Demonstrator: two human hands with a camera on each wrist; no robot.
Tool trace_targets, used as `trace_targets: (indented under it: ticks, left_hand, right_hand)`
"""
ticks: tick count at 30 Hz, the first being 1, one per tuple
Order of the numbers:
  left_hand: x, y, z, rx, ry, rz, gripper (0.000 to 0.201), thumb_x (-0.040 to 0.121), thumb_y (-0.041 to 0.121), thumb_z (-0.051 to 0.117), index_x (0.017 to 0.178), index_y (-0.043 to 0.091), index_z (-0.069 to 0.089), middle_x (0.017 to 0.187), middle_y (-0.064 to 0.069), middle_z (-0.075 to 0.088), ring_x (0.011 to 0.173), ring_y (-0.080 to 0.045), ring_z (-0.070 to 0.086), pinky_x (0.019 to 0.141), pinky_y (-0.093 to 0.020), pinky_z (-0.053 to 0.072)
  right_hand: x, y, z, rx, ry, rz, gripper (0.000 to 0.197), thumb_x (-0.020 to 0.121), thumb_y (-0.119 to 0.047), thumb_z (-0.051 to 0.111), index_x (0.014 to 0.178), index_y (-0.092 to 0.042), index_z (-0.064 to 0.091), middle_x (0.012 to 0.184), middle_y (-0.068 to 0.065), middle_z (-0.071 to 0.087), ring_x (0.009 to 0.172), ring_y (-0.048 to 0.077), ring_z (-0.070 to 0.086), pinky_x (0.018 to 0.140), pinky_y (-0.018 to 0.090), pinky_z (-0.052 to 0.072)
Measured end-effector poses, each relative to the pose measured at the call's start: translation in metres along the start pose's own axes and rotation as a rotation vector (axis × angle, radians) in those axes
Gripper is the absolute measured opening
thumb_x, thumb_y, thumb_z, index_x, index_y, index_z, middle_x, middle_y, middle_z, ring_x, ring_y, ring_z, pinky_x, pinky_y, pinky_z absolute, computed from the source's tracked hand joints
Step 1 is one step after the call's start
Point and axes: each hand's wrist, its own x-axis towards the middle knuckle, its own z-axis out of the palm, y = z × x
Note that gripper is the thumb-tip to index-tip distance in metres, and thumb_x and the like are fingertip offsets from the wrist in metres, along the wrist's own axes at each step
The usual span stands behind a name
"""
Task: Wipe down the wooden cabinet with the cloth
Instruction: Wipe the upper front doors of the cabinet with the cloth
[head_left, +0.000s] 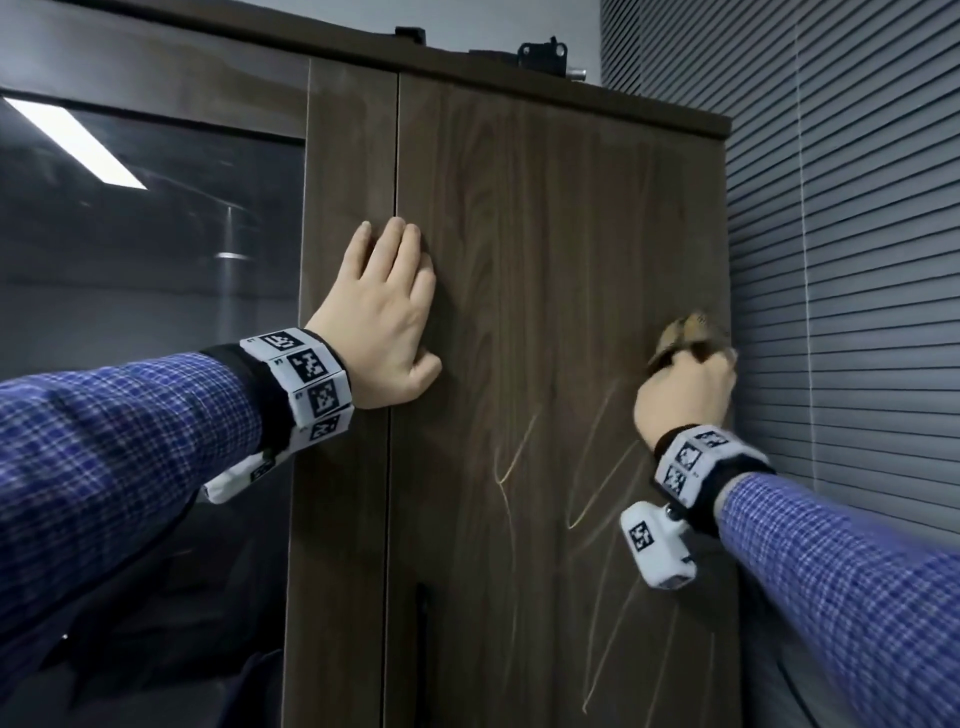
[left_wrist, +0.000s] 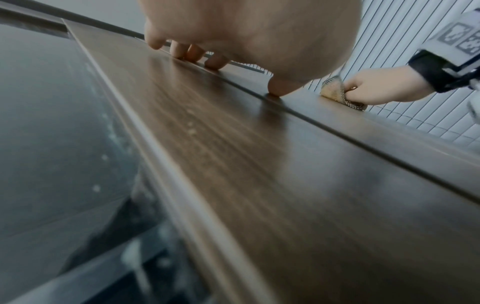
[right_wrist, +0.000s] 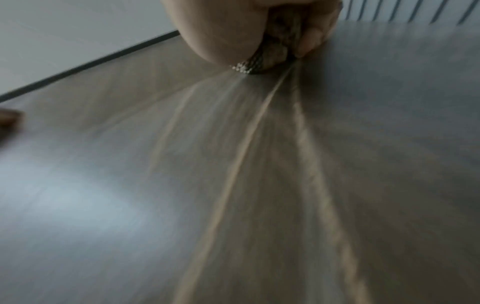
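Note:
The dark wooden cabinet (head_left: 545, 260) stands upright in front of me, with a narrow seam between its two doors. My left hand (head_left: 384, 312) lies flat against the wood across that seam, fingers straight. My right hand (head_left: 685, 389) grips a bunched tan cloth (head_left: 691, 335) and presses it on the right door near its right edge. In the left wrist view the cloth (left_wrist: 337, 93) sits under the right hand (left_wrist: 381, 88). The right wrist view shows the cloth (right_wrist: 275, 51) squeezed in the hand (right_wrist: 233, 26), with pale streaks (right_wrist: 233, 174) running down the door.
A glass door (head_left: 145, 312) fills the left part of the cabinet. Closed grey blinds (head_left: 857, 260) hang close beside the cabinet's right edge. Small black hardware (head_left: 543, 52) sits on the cabinet top. A dark handle (head_left: 422, 623) runs low on the right door.

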Motion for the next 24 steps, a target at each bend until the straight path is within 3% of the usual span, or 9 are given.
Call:
trace_targets:
  ticks: [3,5,8,11,14,17,19,22,24]
  left_hand:
    - [0.0,0.002,0.003,-0.012,0.005,-0.002,0.094,0.073,0.056,0.038,0.138,-0.012,0.042,0.153,-0.035,0.029,0.147,-0.049,0.02,0.12,-0.063,0.016]
    - [0.0,0.004,0.004,-0.018,0.005,-0.014,0.095,0.073,0.056,0.037,0.139,-0.012,0.041,0.154,-0.036,0.027,0.148,-0.049,0.019,0.121,-0.063,0.015]
    - [-0.001,0.006,0.002,-0.017,-0.006,-0.027,0.095,0.074,0.056,0.035,0.14,-0.013,0.04,0.155,-0.035,0.027,0.148,-0.049,0.019,0.121,-0.063,0.014]
    - [-0.004,0.005,0.001,0.015,-0.016,-0.028,0.095,0.077,0.056,0.033,0.143,-0.012,0.037,0.156,-0.034,0.026,0.148,-0.047,0.019,0.122,-0.062,0.012]
    - [-0.012,0.01,-0.005,0.011,-0.024,-0.025,0.094,0.078,0.054,0.034,0.145,-0.01,0.036,0.154,-0.031,0.03,0.147,-0.046,0.022,0.122,-0.062,0.01]
    - [-0.032,0.023,-0.001,-0.041,-0.013,0.066,0.086,0.075,0.051,0.043,0.14,-0.004,0.045,0.149,-0.026,0.038,0.144,-0.044,0.028,0.123,-0.06,0.009]
    - [-0.045,0.034,0.007,-0.068,-0.017,0.141,0.081,0.075,0.047,0.046,0.139,-0.003,0.046,0.149,-0.026,0.038,0.143,-0.045,0.029,0.123,-0.058,0.012]
    - [-0.054,0.044,0.017,-0.082,-0.028,0.122,0.083,0.076,0.045,0.044,0.142,-0.006,0.043,0.153,-0.03,0.033,0.146,-0.048,0.024,0.123,-0.057,0.015]
    - [-0.052,0.05,0.019,-0.065,-0.035,0.106,0.083,0.077,0.046,0.044,0.14,-0.008,0.043,0.152,-0.032,0.032,0.145,-0.05,0.023,0.122,-0.058,0.016]
  right_hand:
    - [-0.053,-0.034,0.0,0.051,-0.105,-0.217,0.037,0.085,-0.005,0.054,0.121,-0.003,0.06,0.128,0.025,0.047,0.116,0.041,0.045,0.096,0.046,0.042]
    - [-0.103,-0.054,-0.002,0.031,-0.2,-0.502,0.035,0.084,-0.005,0.053,0.118,-0.004,0.062,0.119,0.022,0.051,0.106,0.039,0.051,0.084,0.043,0.049]
    - [-0.17,-0.055,0.0,-0.055,-0.394,-1.022,0.055,0.076,-0.005,0.055,0.131,-0.01,0.054,0.113,0.013,0.049,0.096,0.032,0.048,0.071,0.039,0.051]
    - [-0.17,-0.046,0.002,-0.082,-0.432,-1.222,0.062,0.072,-0.004,0.063,0.133,-0.013,0.053,0.112,0.009,0.048,0.091,0.027,0.046,0.065,0.035,0.049]
    - [-0.133,-0.052,0.004,-0.058,-0.323,-1.188,0.051,0.078,-0.005,0.064,0.128,-0.014,0.057,0.109,0.011,0.047,0.089,0.031,0.047,0.057,0.038,0.05]
    - [-0.077,-0.057,-0.002,-0.005,-0.149,-0.849,0.049,0.084,-0.006,0.056,0.132,-0.017,0.056,0.108,0.012,0.046,0.093,0.032,0.045,0.063,0.041,0.05]
    - [-0.05,-0.055,-0.004,-0.003,-0.095,-0.739,0.054,0.085,-0.003,0.05,0.136,-0.018,0.054,0.109,0.013,0.046,0.096,0.032,0.044,0.069,0.042,0.05]
    - [-0.058,-0.047,0.0,-0.011,-0.054,-0.737,0.059,0.082,0.001,0.049,0.138,-0.017,0.053,0.109,0.012,0.044,0.097,0.03,0.043,0.069,0.039,0.048]
    - [-0.093,-0.027,0.006,-0.003,-0.107,-0.834,0.059,0.078,0.001,0.053,0.135,-0.015,0.055,0.108,0.012,0.044,0.094,0.032,0.044,0.066,0.038,0.048]
